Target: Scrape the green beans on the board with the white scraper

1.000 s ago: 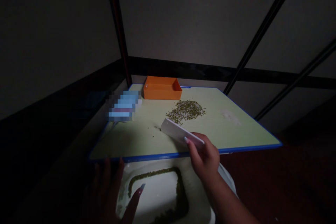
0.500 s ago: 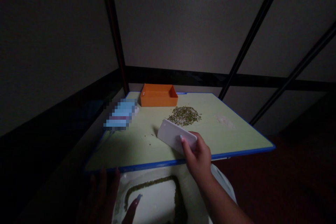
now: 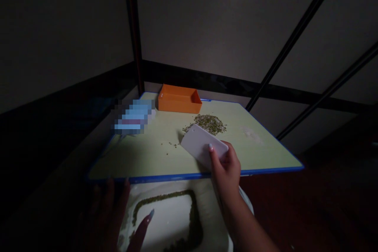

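Observation:
My right hand (image 3: 226,165) pinches a flat white plastic scraper (image 3: 201,145), thumb on its near face. The scraper stands tilted on the pale green tabletop (image 3: 132,161), its far edge beside a spread pile of small green beans or seeds (image 3: 211,123). A few loose grains lie left of the scraper. Below the table's front edge is a white tub (image 3: 168,216) with more green grains along its inner edges. My left hand (image 3: 118,208), dark in shadow, straddles the tub's left rim, thumb over the inside and fingers along the outside.
An orange open box (image 3: 178,102) stands at the back left of the table. A blurred-out light blue packet (image 3: 134,118) lies at the left edge. A whitish patch (image 3: 252,134) marks the right side. Blue trim (image 3: 177,177) edges the table; walls rise behind and left.
The scraper's face has turned more upright toward me, and it now overlaps the near edge of the grain pile. My left hand stays at the tub. The camera view has shifted slightly.

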The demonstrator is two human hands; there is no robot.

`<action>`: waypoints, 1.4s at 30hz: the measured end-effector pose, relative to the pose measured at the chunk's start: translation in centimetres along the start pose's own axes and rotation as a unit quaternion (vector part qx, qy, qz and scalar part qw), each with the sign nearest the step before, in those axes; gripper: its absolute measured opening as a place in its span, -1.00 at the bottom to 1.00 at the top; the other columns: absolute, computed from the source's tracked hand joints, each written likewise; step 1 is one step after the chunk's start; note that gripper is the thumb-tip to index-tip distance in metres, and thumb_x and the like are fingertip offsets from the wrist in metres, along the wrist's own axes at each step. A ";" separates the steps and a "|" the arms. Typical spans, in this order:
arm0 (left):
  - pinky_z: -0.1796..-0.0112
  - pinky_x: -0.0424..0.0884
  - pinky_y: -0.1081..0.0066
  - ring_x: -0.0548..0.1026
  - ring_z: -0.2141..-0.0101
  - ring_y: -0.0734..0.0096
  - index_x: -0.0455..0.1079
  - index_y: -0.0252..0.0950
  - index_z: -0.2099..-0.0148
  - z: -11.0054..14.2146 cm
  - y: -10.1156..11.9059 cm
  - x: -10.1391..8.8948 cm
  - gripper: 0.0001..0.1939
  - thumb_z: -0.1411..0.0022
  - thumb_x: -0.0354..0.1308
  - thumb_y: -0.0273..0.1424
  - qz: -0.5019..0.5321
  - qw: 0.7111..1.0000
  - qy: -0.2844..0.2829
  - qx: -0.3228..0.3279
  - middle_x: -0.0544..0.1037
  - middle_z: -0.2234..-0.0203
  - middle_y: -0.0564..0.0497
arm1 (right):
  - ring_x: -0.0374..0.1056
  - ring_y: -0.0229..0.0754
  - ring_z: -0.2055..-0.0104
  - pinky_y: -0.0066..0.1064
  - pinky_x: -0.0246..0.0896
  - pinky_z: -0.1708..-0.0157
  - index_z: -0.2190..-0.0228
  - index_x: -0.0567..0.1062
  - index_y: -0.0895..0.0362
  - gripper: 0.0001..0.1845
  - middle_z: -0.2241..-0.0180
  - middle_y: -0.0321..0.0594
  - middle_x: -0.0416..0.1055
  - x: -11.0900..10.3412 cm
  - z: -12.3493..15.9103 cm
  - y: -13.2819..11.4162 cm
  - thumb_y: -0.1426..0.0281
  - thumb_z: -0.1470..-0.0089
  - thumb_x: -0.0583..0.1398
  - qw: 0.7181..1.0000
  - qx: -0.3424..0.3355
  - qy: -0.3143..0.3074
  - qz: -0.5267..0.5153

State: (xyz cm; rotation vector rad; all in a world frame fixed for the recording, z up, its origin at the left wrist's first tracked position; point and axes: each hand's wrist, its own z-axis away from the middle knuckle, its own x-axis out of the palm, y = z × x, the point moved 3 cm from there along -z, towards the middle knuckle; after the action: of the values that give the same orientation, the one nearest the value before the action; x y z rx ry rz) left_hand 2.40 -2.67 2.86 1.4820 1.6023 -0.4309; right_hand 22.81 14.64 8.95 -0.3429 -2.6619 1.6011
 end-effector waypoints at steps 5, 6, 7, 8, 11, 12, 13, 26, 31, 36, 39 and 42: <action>-0.27 -0.03 -0.19 -0.15 -0.39 -0.04 -0.18 -0.06 -0.40 0.1 -0.3 0.1 -0.24 -0.22 -0.07 -0.05 -0.008 0.999 -0.030 -0.017 -0.17 -0.43 -0.08 | 0.39 -0.21 0.35 -0.43 0.27 0.35 0.27 0.41 0.10 -0.76 0.40 -0.29 0.48 -0.3 -0.1 -0.2 0.21 -0.09 0.23 1.000 -0.003 0.018 -0.020; -0.26 -0.02 -0.20 -0.15 -0.39 -0.04 -0.19 -0.06 -0.40 0.1 -0.2 0.1 -0.24 -0.22 -0.07 -0.06 -0.012 0.999 -0.032 -0.017 -0.18 -0.43 -0.10 | 0.39 -0.21 0.35 -0.43 0.26 0.35 0.26 0.41 0.10 -0.76 0.40 -0.29 0.48 -0.2 -0.1 -0.3 0.21 -0.09 0.23 1.000 -0.004 0.018 -0.021; -0.26 -0.01 -0.20 -0.15 -0.39 -0.05 -0.20 -0.07 -0.40 0.1 -0.1 0.1 -0.25 -0.23 -0.08 -0.07 -0.016 0.999 -0.031 -0.017 -0.17 -0.43 -0.12 | 0.39 -0.21 0.35 -0.43 0.26 0.35 0.26 0.41 0.10 -0.75 0.39 -0.29 0.48 -0.2 -0.1 -0.3 0.21 -0.09 0.23 1.000 -0.003 0.016 -0.022; -0.25 0.00 -0.20 -0.15 -0.39 -0.05 -0.20 -0.07 -0.40 0.1 0.0 0.0 -0.25 -0.24 -0.08 -0.08 -0.018 0.999 -0.026 -0.015 -0.17 -0.43 -0.14 | 0.39 -0.21 0.35 -0.44 0.26 0.36 0.25 0.41 0.10 -0.75 0.39 -0.30 0.48 0.0 -0.1 -0.3 0.21 -0.09 0.23 1.000 0.000 0.012 -0.022; -0.26 0.00 -0.18 -0.14 -0.39 -0.04 -0.19 -0.10 -0.40 0.0 0.3 -0.1 -0.27 -0.25 -0.09 -0.10 -0.021 1.000 -0.017 -0.013 -0.13 -0.42 -0.17 | 0.40 -0.21 0.35 -0.44 0.26 0.37 0.24 0.42 0.10 -0.74 0.37 -0.29 0.49 0.4 -0.1 -0.4 0.21 -0.08 0.24 0.999 0.014 -0.004 -0.029; -0.26 0.00 -0.17 -0.14 -0.39 -0.04 -0.17 -0.11 -0.40 -0.1 0.3 -0.1 -0.27 -0.25 -0.09 -0.09 -0.022 1.000 -0.016 -0.013 -0.13 -0.42 -0.18 | 0.40 -0.21 0.35 -0.44 0.26 0.37 0.25 0.42 0.11 -0.74 0.38 -0.29 0.49 0.6 -0.2 -0.5 0.21 -0.08 0.23 0.999 0.016 -0.006 -0.031; -0.27 0.00 -0.17 -0.14 -0.39 -0.05 -0.15 -0.12 -0.39 -0.1 0.3 -0.2 -0.27 -0.24 -0.08 -0.08 -0.022 1.000 -0.017 -0.013 -0.12 -0.42 -0.18 | 0.40 -0.20 0.35 -0.43 0.26 0.36 0.26 0.42 0.11 -0.74 0.38 -0.28 0.49 0.7 -0.3 -0.6 0.20 -0.08 0.23 0.999 0.016 -0.007 -0.034; -0.23 0.06 -0.21 -0.14 -0.39 -0.06 -0.05 -0.20 -0.38 0.0 -0.5 0.0 -0.30 -0.25 -0.09 -0.09 -0.041 0.998 -0.053 -0.018 -0.06 -0.40 -0.25 | 0.40 -0.19 0.35 -0.42 0.27 0.37 0.29 0.43 0.11 -0.75 0.38 -0.27 0.50 0.8 -0.6 -0.6 0.20 -0.06 0.24 0.999 0.024 -0.016 -0.036; -0.24 0.06 -0.18 -0.12 -0.39 -0.01 -0.04 -0.18 -0.37 0.1 -0.2 -0.1 -0.28 -0.24 -0.09 -0.05 -0.032 0.998 -0.050 -0.029 -0.06 -0.40 -0.21 | 0.39 -0.19 0.36 -0.42 0.28 0.37 0.30 0.42 0.12 -0.70 0.41 -0.28 0.49 0.0 -0.7 -0.3 0.17 -0.02 0.27 0.998 0.044 0.010 -0.053; -0.25 0.05 -0.19 -0.14 -0.39 -0.04 -0.01 -0.23 -0.36 0.1 -0.4 0.0 -0.27 -0.23 -0.09 -0.04 -0.035 0.996 -0.075 -0.039 -0.07 -0.40 -0.25 | 0.40 -0.19 0.34 -0.41 0.29 0.34 0.28 0.42 0.11 -0.70 0.39 -0.28 0.48 -0.4 -0.4 -0.1 0.17 -0.03 0.26 0.998 0.037 0.025 -0.052; -0.24 0.06 -0.20 -0.12 -0.38 -0.05 -0.04 -0.21 -0.37 0.1 -0.1 -0.1 -0.27 -0.24 -0.10 -0.05 -0.037 0.997 -0.060 -0.025 -0.07 -0.40 -0.25 | 0.40 -0.19 0.36 -0.41 0.28 0.37 0.29 0.42 0.11 -0.70 0.39 -0.27 0.50 -0.4 -0.3 -0.2 0.17 -0.04 0.26 0.999 0.032 0.022 -0.037; -0.24 0.03 -0.22 -0.14 -0.39 -0.07 -0.06 -0.20 -0.38 0.1 0.1 -0.2 -0.27 -0.24 -0.10 -0.05 -0.039 0.998 -0.047 -0.018 -0.09 -0.41 -0.24 | 0.40 -0.18 0.37 -0.42 0.27 0.39 0.29 0.42 0.11 -0.70 0.40 -0.27 0.50 -0.3 -0.3 -0.4 0.16 -0.03 0.26 0.999 0.035 0.023 -0.030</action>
State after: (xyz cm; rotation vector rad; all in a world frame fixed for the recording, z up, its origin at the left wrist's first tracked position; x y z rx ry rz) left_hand 2.51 -2.84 3.00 1.3556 1.5880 -0.5056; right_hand 23.03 14.64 9.44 -0.2922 -2.5496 1.6434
